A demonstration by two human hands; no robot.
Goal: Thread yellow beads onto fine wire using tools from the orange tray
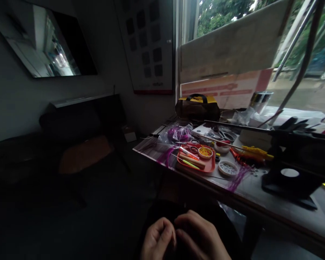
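Note:
My left hand (158,238) is low in the view, above my dark lap, with its thumb pressed against curled fingers. Close beside it, my right hand (202,234) has its fingers bent inward toward the left fingertips. Whatever the two pinches hold, if anything, is too dark and small to make out. Beyond the hands, on the table (260,195), an orange-red tray (212,165) carries scissors (193,148), a yellow-green handled tool (191,164), a wooden-handled tool (196,160) and a small bowl of yellow pieces (205,151). Purple strands (238,178) hang toward the table's front edge.
A white bowl of small silvery pieces (228,168) stands right of the tray. Further right is a black stand (289,187). A black and yellow bag (197,106) sits by the window. A chair (85,155) stands in shadow at left.

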